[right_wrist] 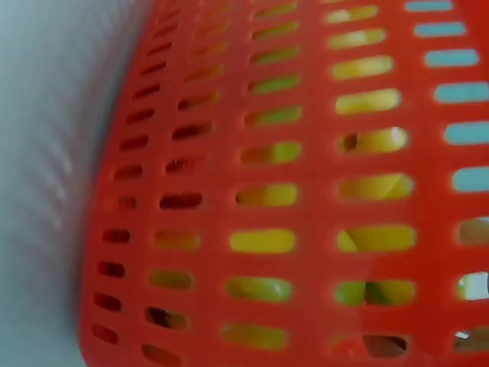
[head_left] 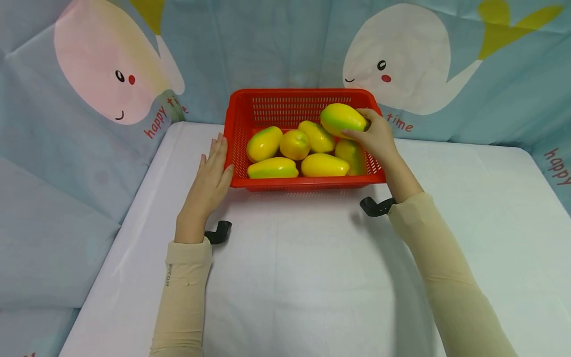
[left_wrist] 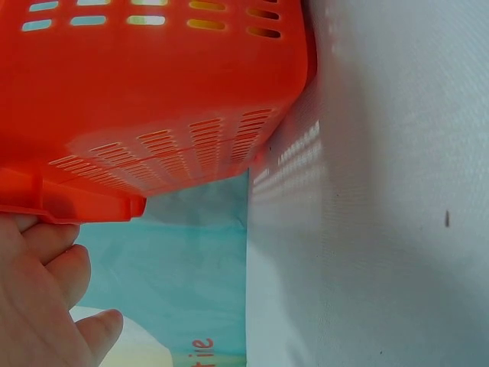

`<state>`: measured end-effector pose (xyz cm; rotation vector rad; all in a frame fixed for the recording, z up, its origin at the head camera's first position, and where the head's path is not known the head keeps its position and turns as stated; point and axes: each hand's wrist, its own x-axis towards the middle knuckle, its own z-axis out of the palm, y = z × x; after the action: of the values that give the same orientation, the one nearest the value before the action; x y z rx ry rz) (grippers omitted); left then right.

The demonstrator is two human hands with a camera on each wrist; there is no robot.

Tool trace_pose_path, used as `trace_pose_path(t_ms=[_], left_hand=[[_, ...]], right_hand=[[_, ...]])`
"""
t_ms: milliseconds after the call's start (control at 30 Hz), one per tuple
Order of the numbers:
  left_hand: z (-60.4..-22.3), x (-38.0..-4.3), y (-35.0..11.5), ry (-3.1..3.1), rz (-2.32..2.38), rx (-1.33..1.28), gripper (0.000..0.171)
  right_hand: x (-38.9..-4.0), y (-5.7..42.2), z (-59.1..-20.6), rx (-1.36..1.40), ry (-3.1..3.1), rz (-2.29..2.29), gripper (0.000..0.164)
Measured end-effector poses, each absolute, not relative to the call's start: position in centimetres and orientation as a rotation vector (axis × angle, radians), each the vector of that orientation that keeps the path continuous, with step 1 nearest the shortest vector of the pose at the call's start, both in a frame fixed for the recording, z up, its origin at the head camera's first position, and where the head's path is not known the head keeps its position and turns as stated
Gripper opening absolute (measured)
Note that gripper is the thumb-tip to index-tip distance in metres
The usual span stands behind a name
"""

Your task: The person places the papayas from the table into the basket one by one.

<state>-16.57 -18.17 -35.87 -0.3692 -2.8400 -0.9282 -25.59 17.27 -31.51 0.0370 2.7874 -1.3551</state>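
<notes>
A red slotted plastic basket (head_left: 308, 182) stands at the back of the table with several yellow-green mangoes in it. Above its right part, my right hand (head_left: 376, 133) grips one mango (head_left: 342, 119) between thumb and fingers. Beneath that one lies a greener mango (head_left: 351, 154). My left hand (head_left: 209, 173) rests against the basket's left rim, its fingers mostly straight. From the left wrist view, the left hand's fingers (left_wrist: 67, 271) touch the underside of the rim. The right wrist view is filled by the basket's slotted wall (right_wrist: 313, 214), with yellow fruit showing through; the right hand is hidden there.
A white cloth covers the table (head_left: 312, 258). Behind the basket hangs a light blue curtain (head_left: 276, 44) printed with whales. A black wrist mount (head_left: 218, 233) sits at the left wrist, another black mount (head_left: 376, 206) at the right.
</notes>
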Motion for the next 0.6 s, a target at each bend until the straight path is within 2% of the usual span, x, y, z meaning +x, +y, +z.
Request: trace_pose_path(t_ms=[600], left_hand=[[-35.8, -16.6, -18.2, -2.848, -0.922, -0.367, 0.062]], right_hand=[[-27.5, 16.9, -31.7, -0.02, 2.896, -1.134, 0.069]])
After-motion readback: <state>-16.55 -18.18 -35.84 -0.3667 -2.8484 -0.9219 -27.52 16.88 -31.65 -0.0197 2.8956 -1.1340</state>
